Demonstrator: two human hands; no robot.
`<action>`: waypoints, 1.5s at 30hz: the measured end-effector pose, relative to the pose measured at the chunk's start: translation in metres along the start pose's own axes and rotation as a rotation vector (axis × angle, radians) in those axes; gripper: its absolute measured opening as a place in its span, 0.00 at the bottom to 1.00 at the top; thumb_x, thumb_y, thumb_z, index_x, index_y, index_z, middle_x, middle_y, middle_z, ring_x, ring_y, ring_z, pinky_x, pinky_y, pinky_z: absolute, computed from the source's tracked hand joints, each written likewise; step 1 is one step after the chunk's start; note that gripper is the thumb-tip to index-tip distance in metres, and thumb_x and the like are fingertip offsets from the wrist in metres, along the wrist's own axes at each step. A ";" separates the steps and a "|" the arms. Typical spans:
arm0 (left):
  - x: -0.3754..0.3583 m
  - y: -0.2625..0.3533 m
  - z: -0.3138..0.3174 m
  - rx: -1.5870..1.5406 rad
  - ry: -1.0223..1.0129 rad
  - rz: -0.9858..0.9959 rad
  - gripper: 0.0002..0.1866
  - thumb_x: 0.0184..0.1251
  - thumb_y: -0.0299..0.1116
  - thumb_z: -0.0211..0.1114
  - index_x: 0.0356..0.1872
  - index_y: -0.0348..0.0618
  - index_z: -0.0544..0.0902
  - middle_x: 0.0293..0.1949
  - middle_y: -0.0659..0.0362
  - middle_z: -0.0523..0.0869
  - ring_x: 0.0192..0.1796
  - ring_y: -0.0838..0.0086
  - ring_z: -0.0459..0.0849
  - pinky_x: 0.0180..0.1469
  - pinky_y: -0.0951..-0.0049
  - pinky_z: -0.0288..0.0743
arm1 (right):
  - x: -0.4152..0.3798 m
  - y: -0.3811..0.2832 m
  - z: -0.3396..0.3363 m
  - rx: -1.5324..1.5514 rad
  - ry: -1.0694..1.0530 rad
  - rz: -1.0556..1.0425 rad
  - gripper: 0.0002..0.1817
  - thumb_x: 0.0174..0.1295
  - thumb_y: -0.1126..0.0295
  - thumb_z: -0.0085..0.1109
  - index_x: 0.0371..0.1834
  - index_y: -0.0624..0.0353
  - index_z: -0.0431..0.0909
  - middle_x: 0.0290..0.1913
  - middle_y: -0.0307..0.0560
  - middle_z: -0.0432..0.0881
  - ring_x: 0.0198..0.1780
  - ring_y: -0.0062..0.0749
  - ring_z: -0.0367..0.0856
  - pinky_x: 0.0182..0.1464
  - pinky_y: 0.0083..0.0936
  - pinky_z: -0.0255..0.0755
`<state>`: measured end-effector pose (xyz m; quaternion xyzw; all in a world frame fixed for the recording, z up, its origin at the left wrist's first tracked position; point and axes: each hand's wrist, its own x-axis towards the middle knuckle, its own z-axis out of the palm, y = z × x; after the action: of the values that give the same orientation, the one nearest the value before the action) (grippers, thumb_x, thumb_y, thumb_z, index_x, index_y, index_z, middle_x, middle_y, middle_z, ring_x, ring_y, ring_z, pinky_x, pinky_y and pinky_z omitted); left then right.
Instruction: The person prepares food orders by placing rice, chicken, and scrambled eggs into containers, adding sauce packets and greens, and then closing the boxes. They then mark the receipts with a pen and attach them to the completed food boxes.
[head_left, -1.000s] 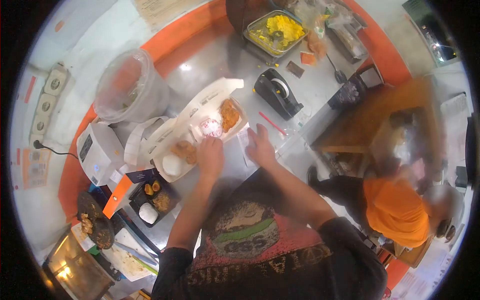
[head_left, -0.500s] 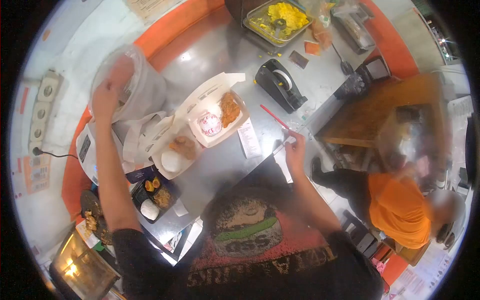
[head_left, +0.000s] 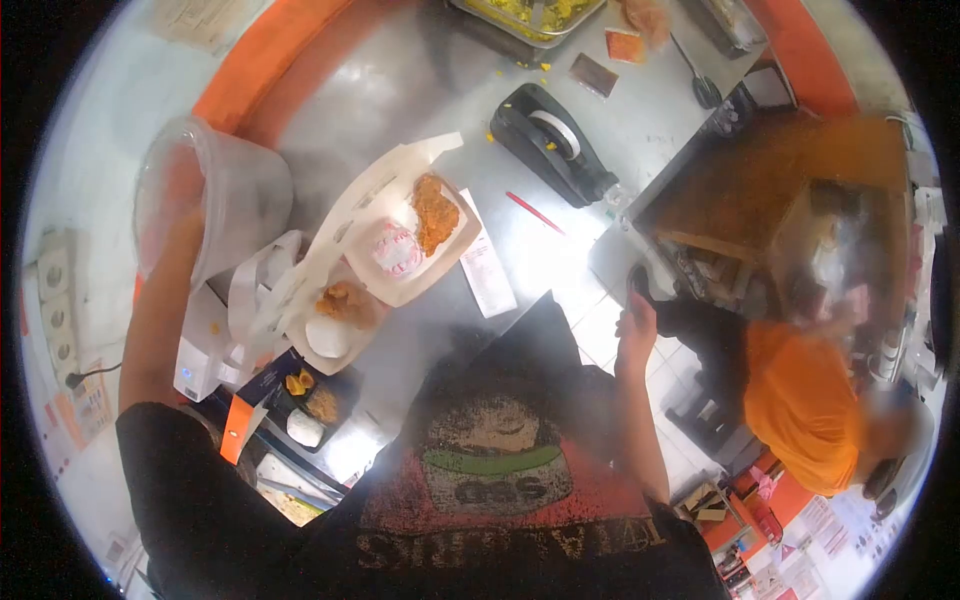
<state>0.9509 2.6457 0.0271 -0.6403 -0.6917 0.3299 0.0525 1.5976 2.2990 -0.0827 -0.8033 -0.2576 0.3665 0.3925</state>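
Reaching way over to the far left corner of the bench, the left hand point(head_left: 178, 205) is sunk inside a big clear plastic tub point(head_left: 215, 195), so honestly I can't tell whether the fingers are spread or pinching anything in there, the wall of the tub just blurs it out. The right hand point(head_left: 637, 328) hangs off the near right edge of the bench, loosely curled and holding nothing as far as I can see. In the middle of the bench sits an open paper meal box point(head_left: 400, 250) with a piece of fried chicken point(head_left: 435, 212) and a wrapped rice portion point(head_left: 395, 250) touching it, lid flap wide open toward the back. Just beside it on the left is a second open box point(head_left: 330, 325) with more fried bits and a white mound, and a black tray point(head_left: 312, 400) with food sits at the near left edge. A receipt slip point(head_left: 487, 272) lies right next to the first box, and a tape dispenser point(head_left: 550, 140) with a red pen point(head_left: 535, 213) nearby sits toward the back. Progress-wise I'd say the boxes are filled but not closed or taped yet, so packing looks maybe halfway. Another person in an orange shirt point(head_left: 800, 410) is crouched off to the right.
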 end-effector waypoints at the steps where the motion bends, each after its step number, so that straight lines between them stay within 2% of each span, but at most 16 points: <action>1: -0.001 -0.003 0.000 -0.003 -0.013 0.011 0.16 0.63 0.29 0.58 0.52 0.38 0.81 0.48 0.46 0.85 0.53 0.58 0.82 0.57 0.60 0.73 | 0.003 0.001 0.002 0.018 0.005 0.033 0.21 0.58 0.79 0.55 0.57 0.62 0.74 0.54 0.45 0.77 0.34 0.22 0.76 0.31 0.20 0.73; 10: -0.021 -0.018 -0.012 -0.231 -0.067 0.102 0.17 0.63 0.28 0.58 0.53 0.39 0.79 0.49 0.48 0.84 0.53 0.60 0.81 0.57 0.62 0.72 | 0.027 -0.050 0.034 0.003 -0.076 -0.133 0.19 0.57 0.80 0.57 0.54 0.58 0.77 0.53 0.43 0.77 0.34 0.22 0.77 0.30 0.19 0.73; 13: -0.030 -0.035 -0.010 -0.692 0.072 0.191 0.16 0.64 0.26 0.57 0.54 0.40 0.78 0.49 0.51 0.83 0.54 0.63 0.80 0.58 0.63 0.72 | 0.021 -0.080 0.046 -0.001 -0.080 -0.186 0.19 0.58 0.78 0.56 0.55 0.61 0.77 0.37 0.43 0.80 0.31 0.23 0.76 0.33 0.21 0.71; 16: -0.056 -0.057 -0.012 -1.234 0.287 0.280 0.12 0.66 0.25 0.57 0.50 0.40 0.77 0.48 0.56 0.80 0.54 0.70 0.77 0.58 0.66 0.71 | 0.015 -0.090 0.057 -0.032 -0.124 -0.253 0.19 0.58 0.77 0.56 0.55 0.60 0.78 0.36 0.43 0.79 0.32 0.23 0.76 0.35 0.21 0.70; 17: -0.070 -0.058 -0.024 -1.328 0.363 0.227 0.10 0.67 0.25 0.57 0.48 0.40 0.76 0.46 0.57 0.80 0.54 0.72 0.77 0.58 0.67 0.70 | 0.011 -0.097 0.059 -0.016 -0.185 -0.204 0.20 0.58 0.79 0.55 0.55 0.55 0.77 0.47 0.40 0.80 0.35 0.22 0.77 0.36 0.20 0.74; 19: -0.078 -0.077 -0.013 -1.396 0.450 0.176 0.09 0.66 0.26 0.59 0.46 0.40 0.74 0.44 0.58 0.79 0.50 0.71 0.76 0.55 0.70 0.70 | 0.005 -0.108 0.078 0.055 -0.221 -0.234 0.20 0.58 0.80 0.55 0.55 0.56 0.78 0.42 0.41 0.80 0.34 0.21 0.76 0.35 0.20 0.74; 22: -0.141 -0.072 -0.063 -1.465 0.478 0.168 0.08 0.68 0.25 0.61 0.44 0.44 0.73 0.41 0.66 0.74 0.42 0.82 0.71 0.44 0.79 0.68 | -0.020 -0.152 0.114 0.163 -0.349 -0.239 0.20 0.56 0.78 0.54 0.54 0.59 0.79 0.29 0.36 0.76 0.30 0.18 0.72 0.35 0.18 0.67; 25: -0.191 -0.056 -0.094 -1.703 0.493 0.216 0.09 0.69 0.23 0.62 0.44 0.44 0.72 0.39 0.67 0.73 0.41 0.84 0.71 0.40 0.80 0.67 | -0.050 -0.197 0.149 0.247 -0.563 -0.344 0.20 0.56 0.78 0.55 0.54 0.60 0.79 0.28 0.35 0.76 0.30 0.17 0.72 0.34 0.18 0.67; 27: -0.224 -0.049 -0.098 -1.690 0.464 0.163 0.10 0.68 0.22 0.62 0.45 0.44 0.71 0.38 0.66 0.75 0.40 0.86 0.73 0.40 0.82 0.68 | -0.075 -0.221 0.172 0.260 -0.706 -0.422 0.18 0.60 0.72 0.61 0.54 0.60 0.79 0.33 0.37 0.80 0.32 0.18 0.74 0.35 0.17 0.67; 29: -0.251 -0.021 -0.097 -1.835 0.437 0.218 0.10 0.68 0.23 0.62 0.45 0.44 0.71 0.39 0.66 0.76 0.39 0.86 0.73 0.40 0.83 0.68 | -0.107 -0.247 0.192 0.354 -0.932 -0.357 0.16 0.62 0.75 0.60 0.54 0.59 0.78 0.50 0.39 0.79 0.41 0.18 0.75 0.39 0.17 0.73; 30: -0.264 -0.005 -0.096 -1.909 0.418 0.247 0.11 0.68 0.23 0.63 0.46 0.44 0.71 0.39 0.66 0.76 0.38 0.87 0.73 0.41 0.83 0.69 | -0.133 -0.270 0.197 0.427 -1.001 -0.326 0.14 0.63 0.74 0.62 0.52 0.59 0.79 0.46 0.38 0.79 0.40 0.18 0.75 0.39 0.17 0.72; 33: -0.309 0.036 -0.088 -2.042 0.055 0.217 0.10 0.68 0.24 0.64 0.46 0.45 0.73 0.42 0.65 0.76 0.45 0.84 0.74 0.46 0.80 0.70 | -0.164 -0.288 0.216 0.419 -1.247 -0.183 0.10 0.65 0.71 0.64 0.48 0.59 0.79 0.39 0.36 0.81 0.37 0.15 0.76 0.37 0.16 0.71; 34: -0.319 0.050 -0.081 -2.090 0.046 0.167 0.10 0.68 0.24 0.63 0.47 0.45 0.73 0.42 0.65 0.76 0.44 0.84 0.75 0.46 0.80 0.71 | -0.166 -0.284 0.219 0.377 -1.336 -0.129 0.10 0.66 0.70 0.64 0.47 0.59 0.79 0.37 0.35 0.82 0.36 0.15 0.77 0.37 0.16 0.71; 40: -0.343 0.118 -0.009 -2.385 0.171 -0.150 0.11 0.71 0.29 0.64 0.51 0.44 0.75 0.43 0.64 0.79 0.41 0.81 0.78 0.46 0.79 0.75 | -0.142 -0.243 0.219 0.305 -1.095 -0.180 0.08 0.67 0.67 0.64 0.41 0.59 0.79 0.35 0.35 0.83 0.34 0.15 0.77 0.34 0.17 0.70; 43: -0.353 0.135 0.003 -2.621 0.128 -0.303 0.11 0.72 0.31 0.64 0.51 0.43 0.75 0.42 0.63 0.80 0.41 0.80 0.79 0.47 0.78 0.76 | -0.118 -0.224 0.217 0.396 -0.960 0.004 0.11 0.68 0.64 0.63 0.45 0.60 0.80 0.37 0.37 0.83 0.35 0.16 0.78 0.37 0.17 0.71; 45: -0.352 0.144 0.016 -2.687 0.170 -0.413 0.11 0.72 0.31 0.64 0.50 0.41 0.76 0.41 0.63 0.80 0.41 0.79 0.79 0.46 0.77 0.77 | -0.095 -0.220 0.217 0.265 -0.893 -0.067 0.15 0.69 0.62 0.62 0.51 0.61 0.79 0.41 0.40 0.83 0.40 0.19 0.78 0.42 0.20 0.72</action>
<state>1.1270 2.3097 0.0627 -0.1011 -0.5537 -0.6460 -0.5157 1.3418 2.4508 0.0422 -0.5011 -0.3782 0.6931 0.3542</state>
